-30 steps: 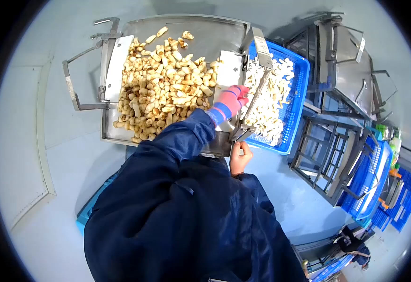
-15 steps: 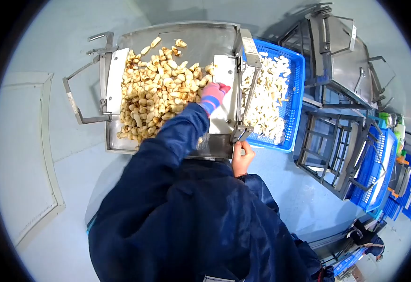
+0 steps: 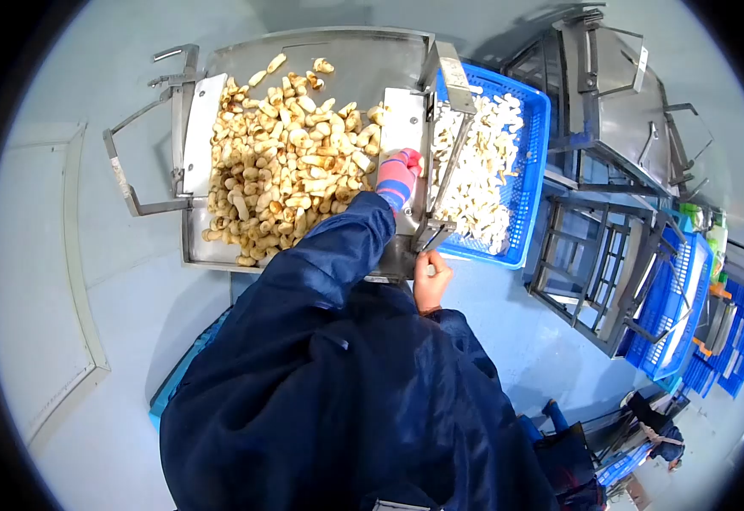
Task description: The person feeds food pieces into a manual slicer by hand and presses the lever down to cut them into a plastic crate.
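Note:
My left hand (image 3: 398, 177), in a pink and blue striped glove, is closed over the white board (image 3: 403, 119) at the right side of the metal tray (image 3: 329, 51). What its fingers hold is too small to make out. Many brownish-cream mushrooms (image 3: 291, 157) are heaped in the tray, left of that hand. Bare and curled, my right hand (image 3: 430, 281) is closed at the near end of a slanted metal bar (image 3: 452, 166). Beyond the bar, a blue basket (image 3: 535, 162) contains many pale pieces (image 3: 484, 162).
On the left, a bent metal frame (image 3: 120, 183) sticks out from the tray. Metal stands (image 3: 627, 94) and another blue basket (image 3: 666, 319) are on the right. A teal crate (image 3: 186, 366) lies low at the left. Another person (image 3: 666, 439) is visible at the lower right.
My left hand moved from the metal bar leftward to the mushrooms' edge, then slightly right onto the white board. My right hand stays at the bar's end. The camera view has shifted a little.

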Available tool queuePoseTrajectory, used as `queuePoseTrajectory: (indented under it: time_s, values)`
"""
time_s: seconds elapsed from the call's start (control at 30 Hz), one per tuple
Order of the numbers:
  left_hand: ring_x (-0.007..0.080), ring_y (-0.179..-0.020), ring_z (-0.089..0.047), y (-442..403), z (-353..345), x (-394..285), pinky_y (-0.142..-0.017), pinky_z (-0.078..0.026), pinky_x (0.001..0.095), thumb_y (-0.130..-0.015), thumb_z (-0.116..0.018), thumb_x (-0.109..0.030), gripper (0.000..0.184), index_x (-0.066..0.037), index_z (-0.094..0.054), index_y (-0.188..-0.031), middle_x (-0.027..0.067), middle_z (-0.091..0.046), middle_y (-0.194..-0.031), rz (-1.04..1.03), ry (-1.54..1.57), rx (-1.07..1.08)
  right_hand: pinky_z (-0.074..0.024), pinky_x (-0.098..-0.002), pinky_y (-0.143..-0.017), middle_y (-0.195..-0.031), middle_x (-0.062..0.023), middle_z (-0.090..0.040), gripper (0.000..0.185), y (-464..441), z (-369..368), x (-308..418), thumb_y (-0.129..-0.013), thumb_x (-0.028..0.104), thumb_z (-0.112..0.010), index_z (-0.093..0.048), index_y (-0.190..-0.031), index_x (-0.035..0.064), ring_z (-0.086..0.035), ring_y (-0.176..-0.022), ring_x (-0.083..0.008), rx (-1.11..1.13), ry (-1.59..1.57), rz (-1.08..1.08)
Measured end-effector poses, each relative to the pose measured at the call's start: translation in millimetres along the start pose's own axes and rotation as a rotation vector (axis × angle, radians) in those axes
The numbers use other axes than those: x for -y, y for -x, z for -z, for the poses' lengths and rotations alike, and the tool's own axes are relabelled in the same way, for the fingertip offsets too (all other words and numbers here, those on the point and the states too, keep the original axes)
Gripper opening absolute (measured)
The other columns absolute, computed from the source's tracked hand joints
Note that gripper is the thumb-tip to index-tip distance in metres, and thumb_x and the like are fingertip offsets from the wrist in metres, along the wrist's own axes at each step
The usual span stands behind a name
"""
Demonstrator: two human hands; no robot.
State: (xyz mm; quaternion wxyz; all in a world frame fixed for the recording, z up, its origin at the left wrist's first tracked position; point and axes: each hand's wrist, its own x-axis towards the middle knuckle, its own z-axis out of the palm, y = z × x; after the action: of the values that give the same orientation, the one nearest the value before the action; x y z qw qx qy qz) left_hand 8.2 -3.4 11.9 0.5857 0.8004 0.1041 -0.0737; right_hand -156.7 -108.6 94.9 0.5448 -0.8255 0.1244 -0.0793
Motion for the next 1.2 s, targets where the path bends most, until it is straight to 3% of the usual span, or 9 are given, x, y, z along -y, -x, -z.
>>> queuePoseTrajectory:
  time_s: [0.17,0.3,0.47,0.57,0.6,0.77,0.93,1.17,1.2]
  values:
    - [0.0211,-0.075,-0.062,0,1,6,-0.07,-0.048,0.0307,-0.076,-0.062,-0.004,0.022,-0.004,-0.061,-0.098,0.0115,-0.066,-0.083,-0.094,-0.059,-0.042,-0.0388,-0.0334,-0.05,-0.055,-0.0151,-0.052,0.017,-15,13,59,-0.079,0.008,-0.06,-0.053,-0.066,0.0001,-0.051,-0.049,-0.0194,-0.026,0.071,-0.042]
    - [0.0177,-0.073,-0.062,-10,-3,13,-0.069,-0.048,0.0279,-0.076,-0.061,-0.001,0.021,-0.002,-0.06,-0.098,0.0094,-0.065,-0.081,0.049,0.141,0.091,-0.039,-0.0329,-0.05,-0.056,-0.0164,-0.05,0.016,1,0,-2,-0.079,0.007,-0.059,-0.053,-0.067,-0.0013,-0.045,-0.049,-0.0173,0.002,0.027,-0.006]
    - [0.0208,-0.075,-0.062,-4,-4,15,-0.071,-0.049,0.0306,-0.076,-0.061,-0.004,0.021,-0.004,-0.06,-0.097,0.0096,-0.065,-0.082,-0.169,-0.16,-0.051,-0.0391,-0.0312,-0.051,-0.055,-0.0129,-0.051,0.016,-17,14,64,-0.079,0.007,-0.058,-0.054,-0.067,-0.0015,-0.048,-0.052,-0.013,-0.025,0.034,-0.046]
    - [0.0231,-0.075,-0.062,-3,-1,3,-0.071,-0.049,0.031,-0.076,-0.061,-0.004,0.021,-0.004,-0.061,-0.097,0.0112,-0.065,-0.084,-0.056,-0.02,0.037,-0.0392,-0.0316,-0.05,-0.054,-0.0133,-0.051,0.018,3,0,-5,-0.079,0.008,-0.059,-0.053,-0.065,-0.0009,-0.049,-0.05,-0.0149,-0.029,0.023,-0.004]
    - [0.0252,-0.075,-0.062,-5,-1,2,-0.071,-0.049,0.0315,-0.076,-0.061,-0.005,0.021,-0.003,-0.061,-0.097,0.0122,-0.065,-0.084,-0.048,-0.059,0.04,-0.0335,-0.0308,-0.047,-0.051,-0.0076,-0.042,0.02,1,0,-4,-0.08,0.006,-0.057,-0.05,-0.064,-0.0026,-0.038,-0.052,-0.0089,-0.001,0.015,0.026]
    - [0.0251,-0.073,-0.062,-2,-7,3,-0.069,-0.049,0.0331,-0.075,-0.062,-0.004,0.019,-0.003,-0.062,-0.093,0.0135,-0.064,-0.079,-0.249,-0.269,-0.15,-0.0349,-0.034,-0.045,-0.051,-0.0152,-0.047,0.022,-15,10,53,-0.079,0.009,-0.06,-0.05,-0.061,-0.0003,-0.041,-0.043,-0.0187,-0.061,0.037,-0.025]
    - [0.0233,-0.069,-0.061,-4,-8,3,-0.065,-0.048,0.0317,-0.076,-0.06,-0.003,0.015,-0.003,-0.062,-0.091,0.0126,-0.064,-0.078,-0.125,-0.122,-0.047,-0.0379,-0.0332,-0.047,-0.053,-0.0156,-0.049,0.018,4,-3,-14,-0.079,0.01,-0.06,-0.053,-0.065,-0.0002,-0.044,-0.045,-0.0198,-0.051,0.035,0.015]
    - [0.0251,-0.071,-0.062,-11,-15,15,-0.066,-0.048,0.0318,-0.076,-0.058,-0.004,0.013,-0.002,-0.063,-0.088,0.0142,-0.065,-0.079,-0.185,-0.301,-0.089,-0.0396,-0.0352,-0.048,-0.055,-0.0178,-0.051,0.02,-17,10,53,-0.079,0.01,-0.06,-0.053,-0.064,-0.0003,-0.052,-0.046,-0.0269,-0.064,0.081,-0.038]
    - [0.0337,-0.077,-0.06,-10,-18,13,-0.072,-0.048,0.0388,-0.074,-0.058,-0.01,0.012,-0.005,-0.064,-0.083,0.0169,-0.063,-0.081,-0.183,-0.247,-0.154,-0.0391,-0.0359,-0.047,-0.055,-0.0189,-0.05,0.021,-13,7,43,-0.08,0.01,-0.059,-0.051,-0.063,0.0002,-0.051,-0.046,-0.0316,-0.08,0.032,-0.027]
